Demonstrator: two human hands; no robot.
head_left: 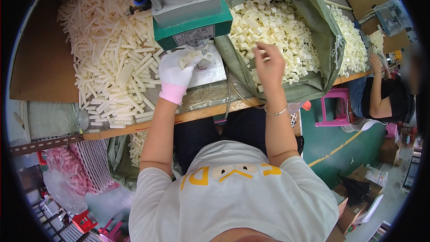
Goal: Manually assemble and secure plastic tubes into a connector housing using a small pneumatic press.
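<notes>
My left hand (174, 74), in a white glove with a pink cuff, is closed around a few small cream plastic pieces (187, 60). It rests at the metal plate (210, 72) of a green and grey bench press (192, 27), just under the press head. Beside its fingertips is a hollow square plastic piece (208, 56); whether the fingers touch it I cannot tell. My bare right hand (271, 67) hovers over a heap of cream square tube pieces (286, 31) in an open green woven sack (309, 92). Its fingers are curled together, and what they pinch, if anything, is unclear.
A large heap of cream plastic tubes (116, 58) covers the bench to the left, reaching its wooden front edge (197, 115). A cable (229, 90) runs down past the plate. At far right, another person (385, 92) works near a pink stool (333, 107) and another cream heap (351, 40).
</notes>
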